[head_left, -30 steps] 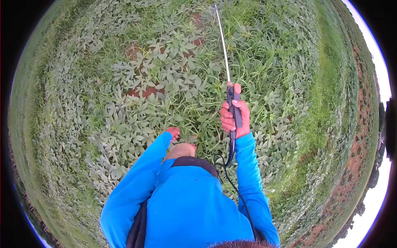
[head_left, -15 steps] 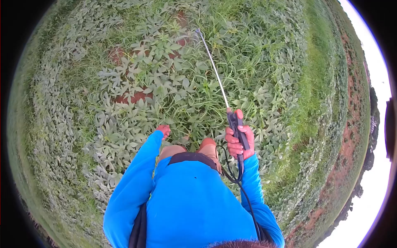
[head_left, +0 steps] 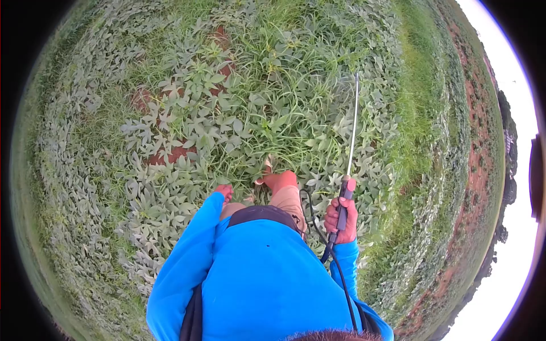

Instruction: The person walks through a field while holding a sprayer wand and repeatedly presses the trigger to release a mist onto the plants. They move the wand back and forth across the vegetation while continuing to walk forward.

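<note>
My right hand (head_left: 348, 220) is wrapped around the dark handle of a sprayer wand (head_left: 352, 133). The wand's thin metal tube reaches up and slightly right over the leaves, with a faint mist near its tip. From the handle a black hose (head_left: 343, 281) runs down along my right forearm. My left hand (head_left: 225, 192) hangs by my left thigh, above the leaves. Its fingers look loosely curled, and nothing shows in them.
Leafy crop plants (head_left: 199, 133) and tall grass (head_left: 284, 122) surround my legs. Bare red soil (head_left: 173, 154) shows between leaves. A bright grass strip (head_left: 418, 108) runs along the right, with a reddish soil strip (head_left: 475, 142) beyond. My bare foot (head_left: 268, 165) is among the plants.
The wand has swung right, from pointing up-left to pointing slightly up-right. My right hand has moved right and lower. My right leg has come forward, while my left hand has shifted little.
</note>
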`<state>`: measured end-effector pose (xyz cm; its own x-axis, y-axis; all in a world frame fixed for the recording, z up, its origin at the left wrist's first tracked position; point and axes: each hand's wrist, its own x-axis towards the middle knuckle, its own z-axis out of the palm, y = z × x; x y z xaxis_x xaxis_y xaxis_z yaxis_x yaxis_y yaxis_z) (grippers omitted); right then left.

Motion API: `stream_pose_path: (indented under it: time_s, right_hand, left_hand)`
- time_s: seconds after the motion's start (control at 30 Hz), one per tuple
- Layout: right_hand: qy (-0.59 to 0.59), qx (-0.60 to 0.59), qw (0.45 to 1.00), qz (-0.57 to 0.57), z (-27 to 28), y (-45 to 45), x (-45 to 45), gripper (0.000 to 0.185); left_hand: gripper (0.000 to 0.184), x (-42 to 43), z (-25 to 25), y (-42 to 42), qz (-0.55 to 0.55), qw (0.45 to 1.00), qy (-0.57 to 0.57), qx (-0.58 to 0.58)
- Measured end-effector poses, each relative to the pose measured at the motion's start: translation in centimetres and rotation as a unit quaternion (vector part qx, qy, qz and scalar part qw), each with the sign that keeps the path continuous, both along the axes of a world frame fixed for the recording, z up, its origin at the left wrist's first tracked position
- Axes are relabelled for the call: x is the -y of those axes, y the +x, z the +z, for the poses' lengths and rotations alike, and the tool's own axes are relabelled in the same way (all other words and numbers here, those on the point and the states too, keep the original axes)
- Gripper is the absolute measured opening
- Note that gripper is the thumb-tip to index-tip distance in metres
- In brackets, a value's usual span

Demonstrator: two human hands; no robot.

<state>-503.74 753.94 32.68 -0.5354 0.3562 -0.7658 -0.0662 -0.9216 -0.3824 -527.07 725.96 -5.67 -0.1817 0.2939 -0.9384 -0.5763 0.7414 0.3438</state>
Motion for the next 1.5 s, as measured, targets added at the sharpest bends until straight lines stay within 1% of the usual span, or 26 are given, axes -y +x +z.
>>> stream_pose_path:
  time_s: [0.07, 0.13, 0.2, 0.27, 0.33, 0.37, 0.4, 0.47, 0.57, 0.7, 0.77, 0.8, 0.87, 0.9, 0.93, 1.0, 1.03, 1.1, 1.13, 1.2, 1.27, 1.33, 1.37, 1.4, 1.47, 1.5]
  right_hand:
    - [0.001, -0.04, 0.999, -0.01, -1.6, -0.6, -3.0, 0.022]
    - [0.046, -0.04, 0.998, -0.01, -2.7, -2.2, -5.7, 0.022]
    - [0.063, -0.041, 0.997, -0.016, -3.9, -4.4, -7.6, 0.023]
    - [0.079, -0.044, 0.996, -0.024, -4.6, -6.3, -9.5, 0.024]
    - [0.064, -0.073, 0.995, -0.007, -4.9, -7.7, -11.2, 0.024]
    - [0.033, -0.095, 0.995, -0.013, -4.7, -8.1, -11.8, 0.024]
    - [0.028, -0.101, 0.994, -0.017, -4.4, -8.4, -12.1, 0.024]
    - [0.002, -0.122, 0.992, 0.015, -3.7, -8.5, -12.5, 0.024]
    - [-0.042, -0.122, 0.991, 0.027, -3.6, -8.5, -11.5, 0.024]
    - [-0.094, -0.112, 0.987, 0.07, -2.9, -8.4, -8.8, 0.023]
    - [-0.117, -0.124, 0.98, 0.106, -3.0, -8.6, -8.1, 0.024]
    - [-0.121, -0.123, 0.979, 0.106, -3.2, -9.1, -8.0, 0.024]
    - [-0.16, -0.147, 0.964, 0.154, -3.9, -10.4, -8.4, 0.024]
    - [-0.174, -0.15, 0.956, 0.18, -4.4, -11.2, -8.8, 0.024]
    - [-0.177, -0.15, 0.957, 0.176, -4.9, -12.3, -9.3, 0.024]
    - [-0.178, -0.187, 0.934, 0.248, -6.1, -15.0, -10.9, 0.024]
    - [-0.178, -0.19, 0.933, 0.246, -6.9, -16.5, -11.9, 0.024]
    - [-0.231, -0.247, 0.892, 0.301, -8.5, -19.6, -14.2, 0.024]
    - [-0.232, -0.253, 0.89, 0.301, -9.1, -21.1, -15.1, 0.024]
    - [-0.224, -0.249, 0.886, 0.321, -10.0, -24.3, -16.6, 0.022]
    - [-0.209, -0.264, 0.883, 0.327, -10.7, -27.1, -17.5, 0.023]
    - [-0.111, -0.179, 0.923, 0.321, -10.8, -29.4, -18.4, 0.025]
    - [-0.086, -0.165, 0.933, 0.308, -11.5, -30.0, -18.7, 0.027]
    - [-0.087, -0.171, 0.933, 0.303, -11.3, -30.2, -19.1, 0.027]
    - [0.034, -0.137, 0.949, 0.281, -10.4, -30.0, -19.8, 0.028]
    - [0.044, -0.113, 0.956, 0.268, -9.2, -29.5, -20.2, 0.027]
  left_hand:
    - [0.029, -1.0, 0.7, -1.0, 0.012, 1.0, 0.002, -0.014]
    - [0.027, -2.0, 0.4, -2.1, 0.018, 1.0, 0.008, -0.014]
    - [0.026, -3.2, 0.1, -3.2, 0.023, 1.0, 0.012, -0.014]
    - [0.024, -4.4, -0.2, -4.5, 0.017, 1.0, -0.011, -0.004]
    - [0.024, -6.1, 0.7, -5.5, 0.037, 0.999, -0.013, -0.013]
    - [0.024, -6.8, 1.3, -6.1, 0.032, 0.999, -0.009, -0.013]
    - [0.024, -7.2, 1.5, -6.6, 0.024, 1.0, -0.007, -0.013]
    - [0.025, -8.8, 1.5, -8.0, 0.016, 1.0, -0.009, -0.021]
    - [0.029, -11.4, 2.9, -9.7, -0.019, 0.998, 0.003, -0.057]
    - [0.029, -13.2, 3.2, -10.4, -0.009, 0.997, 0.01, -0.079]
    - [0.028, -13.3, 3.2, -10.1, -0.011, 0.995, 0.007, -0.103]
    - [0.028, -12.9, 2.6, -9.9, -0.011, 0.995, 0.003, -0.101]
    - [0.03, -11.8, 1.5, -8.7, -0.036, 0.998, -0.018, -0.05]
    - [0.032, -10.5, 0.0, -7.8, -0.043, 0.997, -0.031, -0.06]
    - [0.032, -9.2, -0.8, -6.9, -0.047, 0.997, -0.034, -0.058]
    - [0.034, -6.9, -1.5, -5.8, -0.041, 0.998, -0.038, -0.003]
    - [0.034, -6.1, -1.7, -5.4, -0.044, 0.998, -0.04, -0.005]
    - [0.036, -5.3, -1.9, -5.3, -0.072, 0.996, -0.05, 0.005]
    - [0.036, -5.3, -1.6, -5.6, -0.073, 0.996, -0.055, 0.001]
    - [0.036, -5.9, -0.8, -7.3, -0.035, 0.996, -0.078, 0.012]
    - [0.036, -6.8, 0.2, -9.5, -0.02, 0.997, -0.071, -0.009]
    - [0.034, -9.2, 2.3, -12.2, 0.004, 0.998, -0.05, -0.037]
    - [0.031, -11.0, 3.5, -13.7, 0.02, 0.997, -0.07, -0.034]
    - [0.031, -12.4, 3.7, -15.2, 0.016, 0.996, -0.074, -0.039]
    - [0.03, -15.0, 4.0, -18.0, 0.026, 0.997, -0.043, -0.062]
    - [0.031, -17.5, 6.1, -19.2, 0.006, 0.996, -0.038, -0.077]
